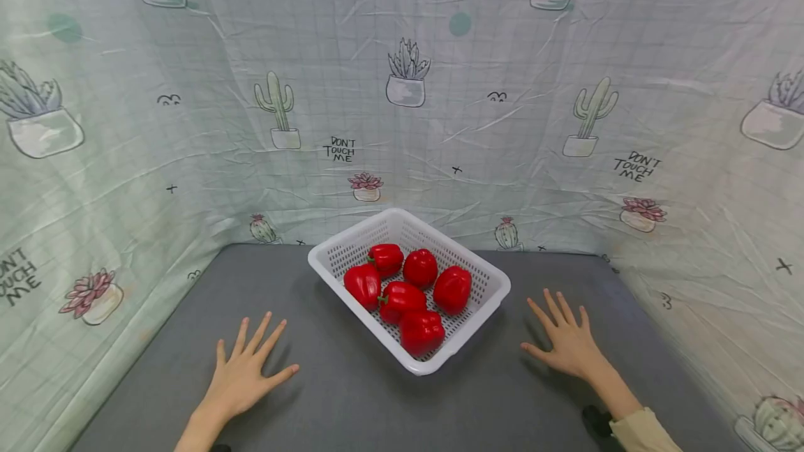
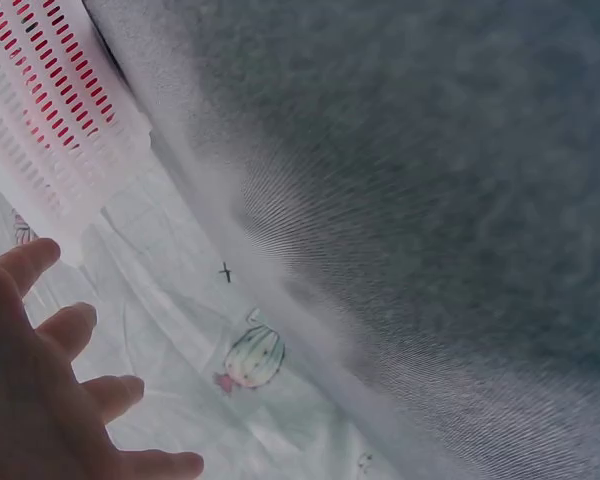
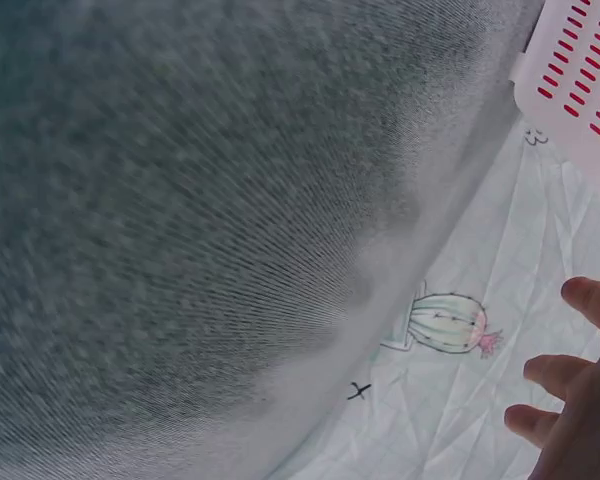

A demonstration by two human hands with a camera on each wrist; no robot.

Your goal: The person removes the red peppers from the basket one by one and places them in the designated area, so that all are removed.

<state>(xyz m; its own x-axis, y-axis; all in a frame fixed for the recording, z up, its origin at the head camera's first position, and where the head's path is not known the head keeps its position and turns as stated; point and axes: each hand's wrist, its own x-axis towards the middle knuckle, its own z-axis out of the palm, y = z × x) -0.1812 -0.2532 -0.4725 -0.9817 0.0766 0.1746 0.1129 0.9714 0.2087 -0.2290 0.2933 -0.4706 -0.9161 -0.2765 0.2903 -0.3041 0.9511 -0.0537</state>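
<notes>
A white perforated plastic basket [image 1: 352, 307] sits turned cornerwise on the grey table, with several red bell peppers [image 1: 420, 333] lying loose inside. To its left my left hand [image 1: 241, 375] is held palm down, fingers straight and spread, holding nothing. My right hand [image 1: 568, 344] is to the right of the basket, also palm down with its fingers fanned out and nothing in it. Both hands are apart from the basket in the head view. In the left wrist view the basket's slotted side [image 2: 55, 110] lets red show through; the right wrist view catches another slotted corner [image 3: 570, 80].
The grey tabletop [image 1: 352, 410] spreads around the basket and under both hands. A pale cloth [image 1: 452, 138] printed with potted cacti hangs behind the table and along both sides. A dark band [image 1: 595, 420] and a beige sleeve [image 1: 643, 431] are at the right wrist.
</notes>
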